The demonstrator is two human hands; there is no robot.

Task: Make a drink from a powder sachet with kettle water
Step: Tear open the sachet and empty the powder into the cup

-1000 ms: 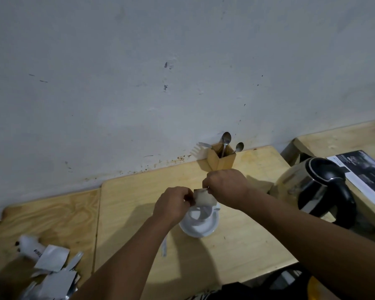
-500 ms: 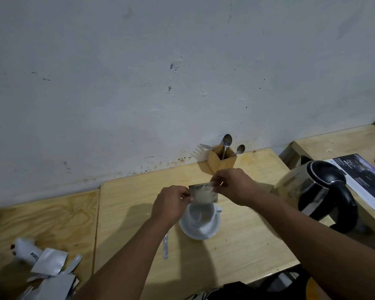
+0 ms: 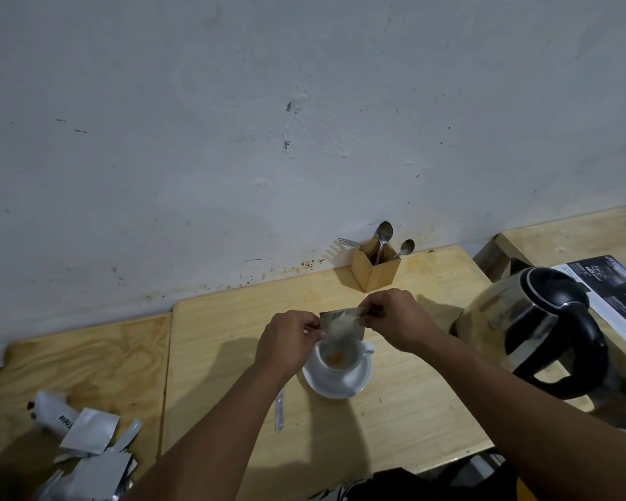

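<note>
A silvery powder sachet [image 3: 342,325] hangs tilted just above a white cup [image 3: 340,357] on a white saucer [image 3: 335,386]. My left hand [image 3: 290,338] pinches its left edge and my right hand [image 3: 394,320] pinches its upper right corner. Orange powder lies at the bottom of the cup. A steel kettle [image 3: 532,327] with a black lid and handle stands on the table to the right of my right arm.
A wooden holder [image 3: 374,269] with spoons and a fork stands against the wall behind the cup. A torn strip [image 3: 279,408] lies left of the saucer. Several empty sachets [image 3: 87,439] litter the left board. A magazine [image 3: 618,294] lies at far right.
Both hands lifted the sachet from the cup's rim and spread it apart above the cup. Orange powder now shows inside the cup.
</note>
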